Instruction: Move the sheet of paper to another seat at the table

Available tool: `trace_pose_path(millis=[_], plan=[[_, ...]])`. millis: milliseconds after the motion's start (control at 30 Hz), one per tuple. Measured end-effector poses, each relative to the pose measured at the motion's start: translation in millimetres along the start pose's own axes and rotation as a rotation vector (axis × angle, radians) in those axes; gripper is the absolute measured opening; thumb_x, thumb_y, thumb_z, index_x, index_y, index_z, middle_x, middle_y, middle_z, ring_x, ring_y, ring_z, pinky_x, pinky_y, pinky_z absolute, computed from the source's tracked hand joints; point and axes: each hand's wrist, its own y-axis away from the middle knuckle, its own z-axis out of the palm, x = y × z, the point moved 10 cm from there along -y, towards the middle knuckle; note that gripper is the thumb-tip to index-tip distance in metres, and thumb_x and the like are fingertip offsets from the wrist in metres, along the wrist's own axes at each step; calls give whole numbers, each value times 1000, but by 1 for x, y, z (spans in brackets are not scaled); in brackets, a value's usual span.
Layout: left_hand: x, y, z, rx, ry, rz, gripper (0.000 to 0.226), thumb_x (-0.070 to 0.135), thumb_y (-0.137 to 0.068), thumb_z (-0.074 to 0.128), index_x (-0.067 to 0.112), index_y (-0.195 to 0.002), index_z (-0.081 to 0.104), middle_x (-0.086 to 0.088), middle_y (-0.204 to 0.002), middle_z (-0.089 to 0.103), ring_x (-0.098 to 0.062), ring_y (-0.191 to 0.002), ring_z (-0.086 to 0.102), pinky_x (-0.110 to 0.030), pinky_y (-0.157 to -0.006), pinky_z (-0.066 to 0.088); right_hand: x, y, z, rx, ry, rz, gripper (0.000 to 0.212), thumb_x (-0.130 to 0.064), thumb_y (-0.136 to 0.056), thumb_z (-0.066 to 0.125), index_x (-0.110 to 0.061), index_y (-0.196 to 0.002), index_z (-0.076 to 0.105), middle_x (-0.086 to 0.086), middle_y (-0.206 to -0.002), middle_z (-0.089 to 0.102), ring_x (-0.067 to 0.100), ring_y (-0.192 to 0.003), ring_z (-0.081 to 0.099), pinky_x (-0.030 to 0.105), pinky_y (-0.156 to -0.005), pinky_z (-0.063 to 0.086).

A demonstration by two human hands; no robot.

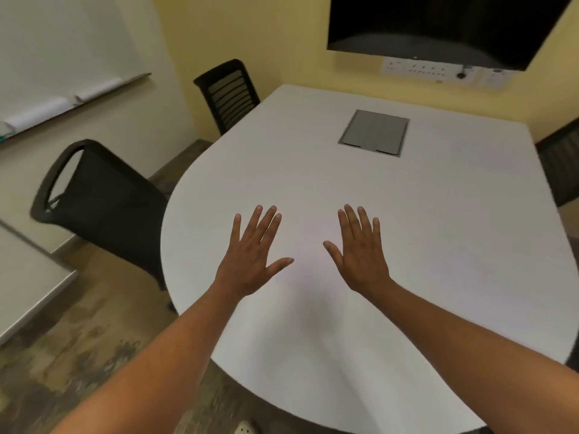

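Both my hands are stretched out flat over the white table (438,245), palms down, fingers straight and spread. My left hand (253,252) is over the near left part of the top, my right hand (360,252) a little to its right. Neither hand holds anything. I cannot make out a sheet of paper on the white surface; no edge of one shows anywhere on the top.
A grey cable hatch (374,131) is set into the table's middle. Two black chairs stand on the left, one near (100,202) and one farther back (228,92). Another dark chair (560,164) is at the right edge. A black screen (438,23) hangs on the far wall.
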Motion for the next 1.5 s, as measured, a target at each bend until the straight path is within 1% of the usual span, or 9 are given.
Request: trace_pose_path(millis=[133, 300, 600, 767, 933, 1067, 1167, 1333, 1500], plan=[[-29, -23, 12, -13, 35, 100, 96, 78, -103, 30, 16, -172, 5, -1, -181, -4, -26, -167, -8, -65, -131, 3, -6, 1, 2, 13, 47, 110, 75, -58, -107, 28, -10, -164, 24, 9, -174, 21, 33, -162, 12, 60, -129, 12], [-27, -45, 39, -19, 98, 231, 95, 77, -103, 33, 16, -172, 9, -2, -181, 2, -26, -167, -3, -66, -131, 7, 9, 21, 13, -14, 80, 213, 76, -59, -107, 28, -10, -165, 24, 8, -174, 21, 31, -162, 11, 61, -128, 15], [-21, -75, 105, -132, 144, 261, 98, 79, -101, 35, 16, -172, 11, -2, -181, 4, -26, -167, -3, -65, -131, 6, 39, -8, 71, -85, 21, 232, 76, -60, -107, 29, -11, -165, 23, 7, -174, 21, 30, -162, 11, 59, -129, 13], [-32, -69, 153, -324, 126, 310, 100, 84, -98, 28, 18, -172, 12, 0, -181, 1, -24, -167, -5, -64, -131, 7, 49, -13, 116, -182, -27, 264, 76, -60, -106, 27, -11, -164, 27, 8, -172, 26, 32, -161, 17, 59, -128, 17], [-39, -66, 200, -431, 104, 380, 93, 82, -98, 27, 23, -170, 24, 0, -180, 10, -27, -166, 0, -69, -129, 12, 75, -17, 164, -312, 11, 288, 77, -62, -102, 31, -9, -156, 44, 10, -163, 44, 38, -154, 34, 63, -123, 25], [-45, -64, 234, -483, 173, 430, 96, 88, -95, 22, 27, -169, 26, 3, -179, 11, -26, -166, 1, -68, -129, 8, 99, -30, 198, -432, -80, 370, 76, -56, -103, 51, -12, -161, 33, 10, -169, 32, 36, -157, 25, 58, -126, 18], [-51, -65, 256, -529, 208, 433, 97, 89, -93, 27, 31, -170, 23, 9, -179, 8, -24, -166, -1, -66, -130, 4, 113, -44, 218, -452, -156, 405, 81, -53, -100, 59, -12, -163, 30, 11, -170, 28, 35, -157, 25, 53, -127, 20], [-53, -67, 278, -529, 244, 474, 93, 86, -94, 41, 31, -168, 30, 13, -178, 15, -20, -166, 5, -65, -131, 8, 134, -63, 241, -472, -170, 478, 83, -57, -100, 58, -14, -164, 27, 9, -173, 21, 32, -161, 14, 50, -129, 15], [-48, -73, 287, -492, 322, 500, 83, 81, -96, 45, 30, -162, 45, 10, -175, 27, -21, -165, 19, -57, -132, 7, 146, -62, 258, -467, -191, 496, 79, -58, -102, 53, -25, -167, 22, 11, -175, 14, 34, -161, 10, 53, -128, 16]])
